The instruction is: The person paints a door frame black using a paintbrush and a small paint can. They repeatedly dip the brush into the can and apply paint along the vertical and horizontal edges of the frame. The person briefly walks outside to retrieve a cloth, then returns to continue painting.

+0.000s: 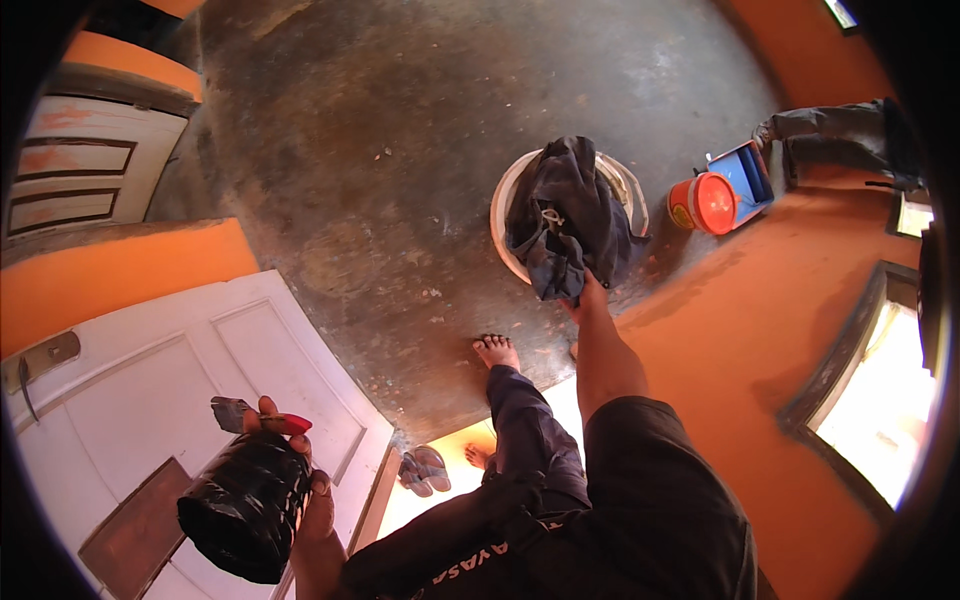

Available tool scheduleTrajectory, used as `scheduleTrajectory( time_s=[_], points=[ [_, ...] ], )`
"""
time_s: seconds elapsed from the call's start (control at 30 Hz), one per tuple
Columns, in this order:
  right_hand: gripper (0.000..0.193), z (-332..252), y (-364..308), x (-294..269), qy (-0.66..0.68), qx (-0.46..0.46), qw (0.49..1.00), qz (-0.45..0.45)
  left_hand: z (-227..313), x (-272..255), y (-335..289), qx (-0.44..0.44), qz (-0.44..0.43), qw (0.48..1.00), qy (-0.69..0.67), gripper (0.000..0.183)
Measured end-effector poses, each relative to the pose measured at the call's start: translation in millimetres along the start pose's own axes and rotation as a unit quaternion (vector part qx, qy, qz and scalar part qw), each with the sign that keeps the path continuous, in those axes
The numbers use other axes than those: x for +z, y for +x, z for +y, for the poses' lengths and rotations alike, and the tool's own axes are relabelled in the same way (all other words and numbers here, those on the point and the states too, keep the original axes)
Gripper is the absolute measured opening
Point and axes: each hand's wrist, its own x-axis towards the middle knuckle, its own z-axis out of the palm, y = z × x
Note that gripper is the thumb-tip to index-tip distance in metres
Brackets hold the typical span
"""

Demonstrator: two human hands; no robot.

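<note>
My left hand [318, 510] is closed around a black, paint-streaked cylindrical can [245, 505], held up in front of the white door. A paintbrush [262, 417] with a red handle and dark bristles is pinched across the top of the can by the same hand's fingers. My right hand [590, 295] reaches forward and grips the near end of a dark cloth garment [565, 215] with a drawstring. The garment lies bunched over a round white bucket [503, 225] on the floor, hiding most of the bucket's opening.
A red-lidded tub [712, 204] and a blue paint tray [742, 172] stand by the orange wall [720, 330]. Dark trousers [835, 140] are beyond them. Sandals [425, 470] lie by the doorway. The panelled white door [240, 345] stands at left, a bright window at right.
</note>
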Motion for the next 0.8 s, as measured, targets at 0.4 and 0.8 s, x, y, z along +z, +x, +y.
scheduleTrajectory(
  time_s=[0.4,0.8],
  points=[
    [0.034,38.3,-26.4,18.4,0.069,-0.008,0.997,-0.023,5.7,-16.7,-72.1,0.016,-0.012,1.000,0.020,0.088],
    [0.047,112.5,-152.0,-49.6,-0.068,-0.089,0.993,-0.033,5.7,-51.4,-200.1,0.069,-0.039,0.994,0.076,0.072]
  ],
)
